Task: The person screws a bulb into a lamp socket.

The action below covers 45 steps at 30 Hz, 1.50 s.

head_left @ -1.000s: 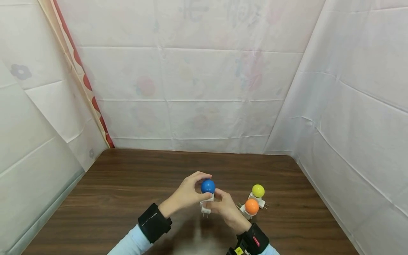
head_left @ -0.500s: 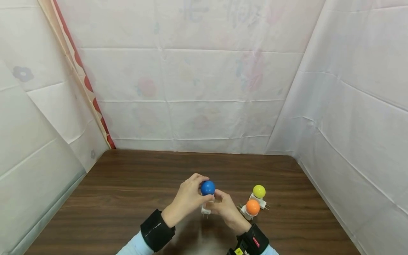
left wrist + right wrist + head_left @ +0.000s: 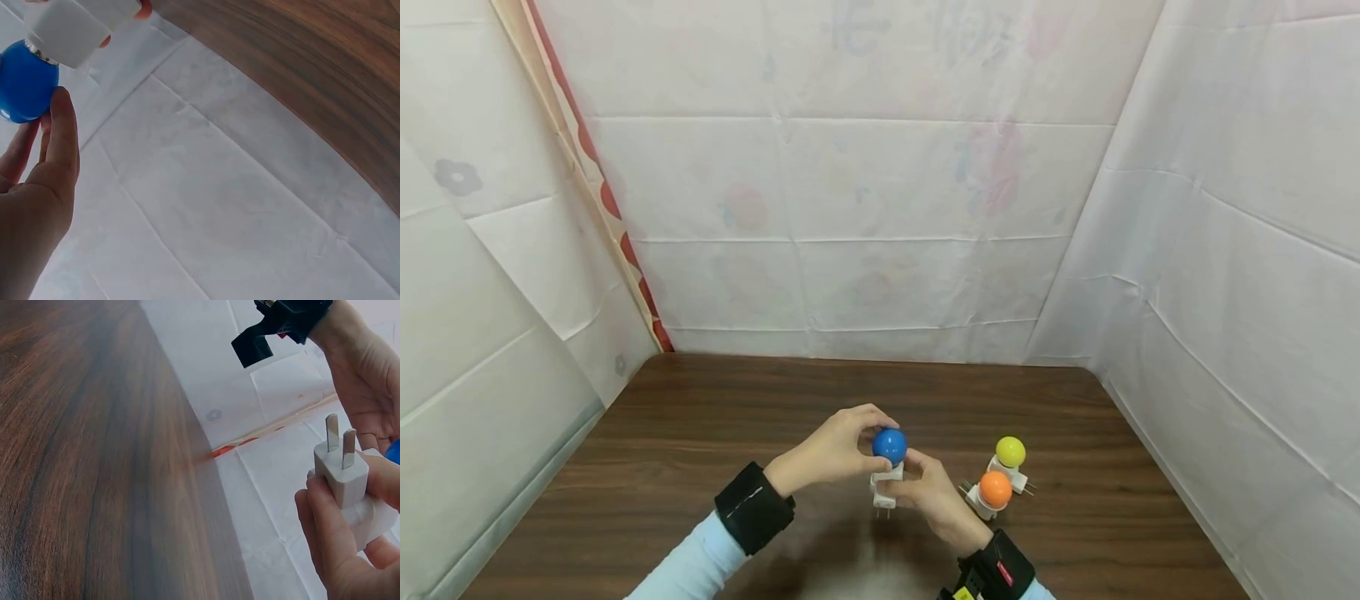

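Twisting blue bulb (image 3: 890, 444) on its plug (image 3: 883, 490), mid-air over table (image 3: 700, 433): left hand (image 3: 831, 450) pinches bulb, right hand (image 3: 934, 493) clamps plug. Next likely regrip, keep plug steady.

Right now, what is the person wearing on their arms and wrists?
Both hands are bare. The left arm has a light blue sleeve ending in a black wrist band. The right wrist carries a black strap with small red and yellow markings.
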Each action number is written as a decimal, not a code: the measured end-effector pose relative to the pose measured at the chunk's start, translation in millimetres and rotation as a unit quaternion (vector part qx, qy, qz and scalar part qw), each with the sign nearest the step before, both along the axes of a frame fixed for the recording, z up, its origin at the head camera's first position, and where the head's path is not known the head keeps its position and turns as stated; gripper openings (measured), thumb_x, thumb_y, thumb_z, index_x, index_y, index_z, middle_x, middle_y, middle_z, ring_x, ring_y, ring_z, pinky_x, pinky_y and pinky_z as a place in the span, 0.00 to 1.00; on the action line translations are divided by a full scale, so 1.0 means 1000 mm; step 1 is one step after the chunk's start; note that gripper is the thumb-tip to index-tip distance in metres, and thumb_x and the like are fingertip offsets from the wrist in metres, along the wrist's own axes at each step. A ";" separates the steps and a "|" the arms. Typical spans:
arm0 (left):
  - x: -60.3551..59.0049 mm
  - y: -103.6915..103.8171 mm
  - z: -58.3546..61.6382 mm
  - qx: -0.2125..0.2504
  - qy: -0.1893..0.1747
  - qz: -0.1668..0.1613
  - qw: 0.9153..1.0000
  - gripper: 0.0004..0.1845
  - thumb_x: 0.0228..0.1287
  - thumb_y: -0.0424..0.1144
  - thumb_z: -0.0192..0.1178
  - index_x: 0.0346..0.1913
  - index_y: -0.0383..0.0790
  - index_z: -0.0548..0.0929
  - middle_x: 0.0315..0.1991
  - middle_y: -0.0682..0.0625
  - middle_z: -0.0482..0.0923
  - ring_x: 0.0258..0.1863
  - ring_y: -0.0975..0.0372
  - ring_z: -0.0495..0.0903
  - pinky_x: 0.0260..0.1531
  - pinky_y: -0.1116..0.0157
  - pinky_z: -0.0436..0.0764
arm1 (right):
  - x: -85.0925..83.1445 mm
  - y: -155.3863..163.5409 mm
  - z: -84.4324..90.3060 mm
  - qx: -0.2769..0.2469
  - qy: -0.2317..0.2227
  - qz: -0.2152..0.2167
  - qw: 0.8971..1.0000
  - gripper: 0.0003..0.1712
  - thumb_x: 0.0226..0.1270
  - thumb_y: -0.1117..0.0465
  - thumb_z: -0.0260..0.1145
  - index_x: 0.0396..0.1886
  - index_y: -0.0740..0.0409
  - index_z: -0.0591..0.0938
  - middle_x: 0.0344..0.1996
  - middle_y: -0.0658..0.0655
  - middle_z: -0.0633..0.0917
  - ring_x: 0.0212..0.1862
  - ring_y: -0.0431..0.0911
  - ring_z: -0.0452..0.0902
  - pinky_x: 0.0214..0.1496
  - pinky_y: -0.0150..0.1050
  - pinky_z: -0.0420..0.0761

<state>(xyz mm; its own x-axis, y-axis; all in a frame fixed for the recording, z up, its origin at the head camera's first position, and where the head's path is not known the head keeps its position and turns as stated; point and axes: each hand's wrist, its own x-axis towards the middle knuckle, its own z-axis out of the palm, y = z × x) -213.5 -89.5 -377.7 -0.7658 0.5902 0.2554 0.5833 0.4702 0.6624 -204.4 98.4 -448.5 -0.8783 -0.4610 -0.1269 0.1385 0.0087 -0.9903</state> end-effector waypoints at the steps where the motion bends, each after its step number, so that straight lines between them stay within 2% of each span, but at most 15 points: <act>1: -0.001 0.000 0.000 -0.001 -0.003 -0.004 1.000 0.23 0.52 0.39 0.67 0.52 0.37 0.76 0.47 0.48 0.75 0.47 0.59 0.79 0.44 0.67 0.80 | 0.000 0.000 0.000 0.000 0.000 0.000 1.000 0.31 0.54 0.60 0.69 0.59 0.60 0.72 0.56 0.63 0.72 0.48 0.47 0.76 0.50 0.44 0.79; 5: -0.002 0.000 0.000 -0.001 -0.019 -0.007 1.000 0.24 0.52 0.38 0.67 0.53 0.37 0.75 0.47 0.49 0.74 0.47 0.59 0.78 0.43 0.71 0.79 | 0.000 0.000 -0.001 0.000 0.001 0.000 1.000 0.31 0.54 0.60 0.69 0.59 0.61 0.72 0.56 0.63 0.72 0.48 0.47 0.76 0.50 0.44 0.79; 10: 0.001 0.002 -0.003 0.013 -0.003 0.011 1.000 0.26 0.51 0.38 0.68 0.54 0.36 0.75 0.48 0.49 0.74 0.47 0.59 0.78 0.46 0.65 0.80 | 0.000 0.001 0.000 0.005 -0.002 0.000 1.000 0.31 0.55 0.60 0.68 0.59 0.60 0.72 0.57 0.63 0.71 0.48 0.47 0.75 0.50 0.45 0.78; 13: 0.006 0.007 -0.006 0.038 0.005 0.044 0.998 0.28 0.50 0.40 0.69 0.55 0.36 0.74 0.48 0.49 0.74 0.47 0.58 0.78 0.47 0.62 0.79 | 0.000 0.001 0.002 0.005 -0.006 -0.002 1.000 0.31 0.55 0.59 0.68 0.60 0.59 0.71 0.58 0.62 0.70 0.50 0.47 0.75 0.51 0.46 0.78; 16: 0.013 0.014 -0.011 0.057 0.011 0.097 0.994 0.29 0.48 0.44 0.70 0.54 0.37 0.75 0.48 0.50 0.74 0.45 0.59 0.78 0.45 0.62 0.80 | 0.000 0.000 0.003 0.004 -0.007 -0.004 1.000 0.31 0.55 0.58 0.68 0.60 0.58 0.71 0.58 0.61 0.71 0.51 0.48 0.75 0.52 0.48 0.77; 20: 0.020 0.021 -0.016 0.048 0.044 0.162 0.985 0.29 0.46 0.46 0.71 0.52 0.37 0.77 0.45 0.50 0.74 0.42 0.60 0.79 0.41 0.62 0.81 | 0.000 -0.001 0.002 0.007 0.000 -0.005 1.000 0.31 0.55 0.58 0.69 0.60 0.59 0.72 0.55 0.60 0.73 0.50 0.48 0.76 0.52 0.48 0.77; 23: 0.023 0.024 -0.018 0.045 0.067 0.184 0.980 0.28 0.45 0.45 0.72 0.50 0.36 0.77 0.43 0.49 0.74 0.40 0.60 0.79 0.40 0.61 0.81 | 0.000 -0.002 0.000 0.007 0.007 -0.006 1.000 0.31 0.54 0.59 0.69 0.59 0.60 0.72 0.55 0.60 0.74 0.49 0.47 0.76 0.51 0.47 0.78; 25: 0.023 0.024 -0.019 0.048 0.074 0.188 0.978 0.27 0.44 0.44 0.72 0.48 0.36 0.78 0.41 0.49 0.74 0.39 0.59 0.79 0.39 0.61 0.82 | 0.000 -0.002 0.000 0.006 0.009 -0.005 1.000 0.31 0.54 0.60 0.68 0.59 0.61 0.72 0.54 0.61 0.74 0.48 0.47 0.77 0.50 0.46 0.79; 29: 0.022 0.023 -0.019 0.052 0.074 0.176 0.980 0.26 0.44 0.43 0.72 0.48 0.36 0.79 0.39 0.50 0.75 0.37 0.60 0.80 0.37 0.64 0.82 | 0.000 -0.003 -0.001 0.007 0.006 -0.003 1.000 0.31 0.54 0.61 0.68 0.59 0.61 0.72 0.53 0.61 0.75 0.47 0.47 0.77 0.50 0.46 0.79; 32: 0.020 0.018 -0.017 0.055 0.057 0.152 0.985 0.26 0.46 0.43 0.71 0.49 0.36 0.79 0.39 0.51 0.75 0.38 0.60 0.81 0.37 0.67 0.82 | 0.000 -0.003 0.000 0.009 0.004 -0.003 1.000 0.31 0.53 0.61 0.68 0.58 0.60 0.73 0.54 0.61 0.74 0.47 0.47 0.76 0.49 0.45 0.79; 37: 0.014 0.007 -0.016 0.067 0.011 0.080 0.995 0.25 0.48 0.41 0.70 0.51 0.38 0.78 0.42 0.52 0.75 0.44 0.59 0.80 0.42 0.67 0.80 | -0.001 -0.002 -0.001 0.006 0.011 0.013 1.000 0.31 0.53 0.62 0.68 0.59 0.60 0.73 0.55 0.63 0.72 0.47 0.47 0.77 0.48 0.43 0.80; 41: 0.007 0.000 -0.018 0.076 -0.027 0.019 0.997 0.24 0.50 0.41 0.69 0.51 0.40 0.77 0.46 0.53 0.75 0.48 0.59 0.78 0.45 0.68 0.79 | 0.000 -0.001 -0.002 0.005 0.010 0.029 1.000 0.30 0.53 0.63 0.68 0.58 0.60 0.73 0.55 0.62 0.73 0.46 0.46 0.77 0.47 0.42 0.80; 45: 0.004 -0.004 -0.020 0.072 -0.045 -0.003 0.996 0.24 0.51 0.44 0.68 0.52 0.42 0.77 0.48 0.53 0.75 0.49 0.58 0.77 0.45 0.69 0.79 | 0.002 -0.002 -0.003 -0.001 0.007 0.034 0.999 0.29 0.53 0.62 0.69 0.57 0.60 0.73 0.54 0.61 0.74 0.46 0.46 0.77 0.48 0.43 0.80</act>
<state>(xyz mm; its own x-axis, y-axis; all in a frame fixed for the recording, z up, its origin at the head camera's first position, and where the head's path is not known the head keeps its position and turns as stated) -209.7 -93.1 -397.4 -0.7863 0.5567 0.2679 0.5207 0.3638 0.7723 -202.3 96.9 -451.3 -0.8468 -0.5197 -0.1134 0.1230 0.0161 -0.9923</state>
